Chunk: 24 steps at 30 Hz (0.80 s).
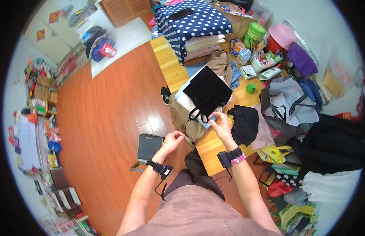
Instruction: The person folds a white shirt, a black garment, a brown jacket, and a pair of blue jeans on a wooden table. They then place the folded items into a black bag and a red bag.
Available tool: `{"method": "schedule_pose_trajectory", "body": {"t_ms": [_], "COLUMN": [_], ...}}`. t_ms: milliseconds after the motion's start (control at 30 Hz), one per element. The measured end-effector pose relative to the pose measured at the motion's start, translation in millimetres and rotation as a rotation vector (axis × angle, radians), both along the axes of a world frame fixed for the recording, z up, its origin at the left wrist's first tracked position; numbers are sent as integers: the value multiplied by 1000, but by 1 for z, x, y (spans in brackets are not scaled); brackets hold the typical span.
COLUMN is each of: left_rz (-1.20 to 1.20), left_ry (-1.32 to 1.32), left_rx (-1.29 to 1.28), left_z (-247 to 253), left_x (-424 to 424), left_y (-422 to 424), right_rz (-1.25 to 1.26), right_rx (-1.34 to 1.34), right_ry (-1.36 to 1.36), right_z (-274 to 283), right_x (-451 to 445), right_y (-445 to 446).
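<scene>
A folded black garment (pixel 207 90) with thin looped straps lies on top of folded white cloth (pixel 188 101) and light-blue cloth. Beneath this pile a brown coat (pixel 187 129) spreads over the wooden table (pixel 209 153) and hangs past its edge. My right hand (pixel 223 127) is beside the straps, its thumb and fingers apart with nothing visible between them. Left of the coat's lower end, over the floor, my left hand (pixel 171 142) has its fingertips drawn together, and no held thing shows. Right of my right hand lies folded black clothing (pixel 246 125).
A polka-dot cloth (pixel 197 22) with a phone (pixel 182 14) on it covers a stack at the table's far end. A grey bag (pixel 288 109), a green cup-like object (pixel 250 88) and containers occupy the right side. A dark-seated stool (pixel 149 147) stands left.
</scene>
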<state>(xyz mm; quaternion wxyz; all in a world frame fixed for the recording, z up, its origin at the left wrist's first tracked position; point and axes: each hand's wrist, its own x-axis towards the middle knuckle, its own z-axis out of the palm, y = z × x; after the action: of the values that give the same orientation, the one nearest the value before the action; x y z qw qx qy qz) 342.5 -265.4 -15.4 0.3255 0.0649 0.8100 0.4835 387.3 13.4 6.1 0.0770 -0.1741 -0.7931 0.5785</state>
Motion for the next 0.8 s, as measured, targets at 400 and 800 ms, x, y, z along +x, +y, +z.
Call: {"method": "schedule_pose_trajectory", "body": {"t_ms": [400,800], "left_rz": [-1,-182], "left_ry": [499,160], "left_rx": [-124,-186], "left_z": [-26,-37], "left_x": [-192,-257], "left_y": [112,148], "right_rz": [-143,-656], "right_rx": [126,-561], "right_ry": [-141,-113], "right_z": [-57,-85], "right_x": [-65,-101], "right_y": [14,27]}}
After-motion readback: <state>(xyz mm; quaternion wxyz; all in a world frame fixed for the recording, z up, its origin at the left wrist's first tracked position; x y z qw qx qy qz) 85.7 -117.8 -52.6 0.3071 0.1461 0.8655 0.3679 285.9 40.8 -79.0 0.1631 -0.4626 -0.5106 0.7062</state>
